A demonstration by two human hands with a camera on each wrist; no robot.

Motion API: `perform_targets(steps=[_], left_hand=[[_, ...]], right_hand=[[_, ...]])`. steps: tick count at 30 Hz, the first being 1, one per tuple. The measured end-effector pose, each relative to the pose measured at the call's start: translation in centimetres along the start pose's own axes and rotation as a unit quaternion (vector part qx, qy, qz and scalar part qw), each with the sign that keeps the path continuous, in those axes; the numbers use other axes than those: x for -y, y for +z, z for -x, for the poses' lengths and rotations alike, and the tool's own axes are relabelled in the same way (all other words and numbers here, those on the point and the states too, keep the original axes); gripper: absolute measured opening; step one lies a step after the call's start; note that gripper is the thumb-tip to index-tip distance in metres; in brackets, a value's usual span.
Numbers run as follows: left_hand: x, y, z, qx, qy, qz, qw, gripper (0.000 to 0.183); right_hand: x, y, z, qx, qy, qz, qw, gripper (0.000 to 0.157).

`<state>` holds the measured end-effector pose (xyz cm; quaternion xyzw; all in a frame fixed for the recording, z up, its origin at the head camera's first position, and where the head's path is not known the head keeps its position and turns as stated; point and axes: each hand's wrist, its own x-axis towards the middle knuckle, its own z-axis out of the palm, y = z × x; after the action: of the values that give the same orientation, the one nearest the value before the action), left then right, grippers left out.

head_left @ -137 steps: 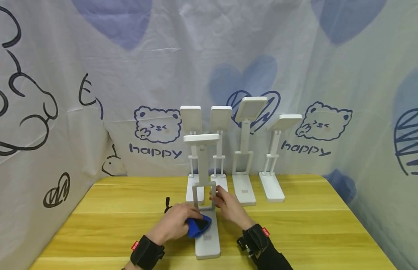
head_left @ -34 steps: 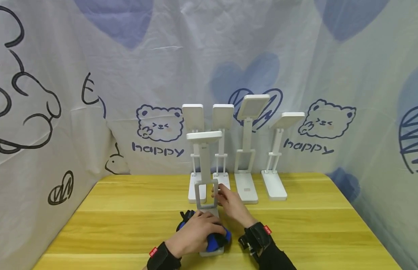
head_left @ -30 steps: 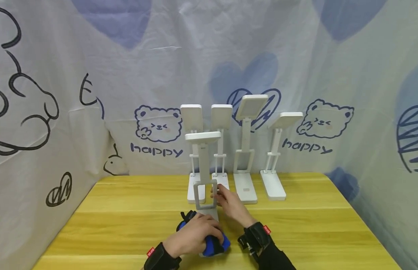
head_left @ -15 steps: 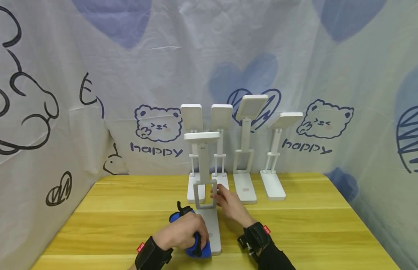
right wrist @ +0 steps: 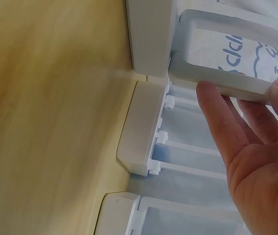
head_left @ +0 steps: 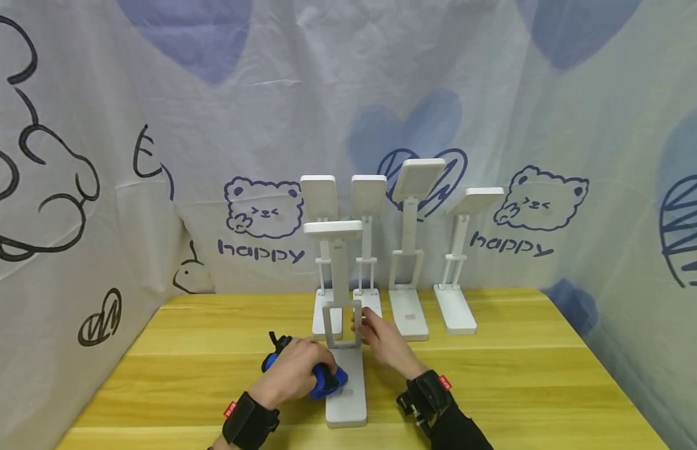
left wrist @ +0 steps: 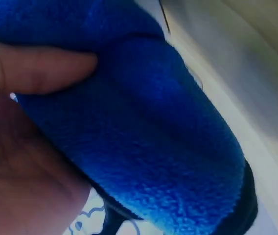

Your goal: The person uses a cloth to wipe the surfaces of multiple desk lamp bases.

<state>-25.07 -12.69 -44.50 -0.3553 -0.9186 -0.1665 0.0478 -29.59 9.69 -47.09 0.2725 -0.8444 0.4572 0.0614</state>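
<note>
Cloth (head_left: 325, 383) gripped in our left hand (head_left: 296, 370) touches the front lamp base (head_left: 346, 410). Our right hand (head_left: 389, 345) pinches the lamp frame (head_left: 328, 325).

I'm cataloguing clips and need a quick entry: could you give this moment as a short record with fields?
front lamp: white, upright on the table
left hand: holds a blue cloth over the front lamp's base
right hand: grips the side of the front lamp's frame
other lamps: four, white, standing behind
table: yellow, wood-grained
backdrop: pale cloth with blue hearts and "happy" bears

"happy" (head_left: 260, 251) stands twice on the backdrop cloth (head_left: 320, 119).
</note>
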Motion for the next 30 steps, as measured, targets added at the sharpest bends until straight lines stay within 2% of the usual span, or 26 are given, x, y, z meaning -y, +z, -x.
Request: perform_targets(steps=[5, 12, 17, 23, 30], left_hand=[[-0.1, 0.7, -0.6, -0.025, -0.031, -0.045, 0.9982, 0.042], [-0.8, 1.8, -1.0, -0.074, -0.027, -0.109, 0.9909, 0.049], [-1.3, 2.5, -1.0, -0.071, -0.022, -0.128, 0.989, 0.049], [-1.7, 3.0, -1.0, -0.083, -0.014, -0.121, 0.9891, 0.049], [-1.8, 2.8, -1.1, -0.058, 0.004, -0.106, 0.9927, 0.048]], right_hand=[[0.2, -0.2, 0.0, -0.001, 0.006, -0.011, 1.0, 0.023], [0.1, -0.1, 0.2, -0.012, 0.0, -0.009, 1.0, 0.022], [0.1, 0.1, 0.3, -0.017, -0.006, -0.004, 1.0, 0.021], [0.0, 0.3, 0.4, -0.03, -0.015, 0.006, 0.999, 0.02], [0.1, 0.4, 0.4, -0.037, -0.011, 0.01, 0.999, 0.02]])
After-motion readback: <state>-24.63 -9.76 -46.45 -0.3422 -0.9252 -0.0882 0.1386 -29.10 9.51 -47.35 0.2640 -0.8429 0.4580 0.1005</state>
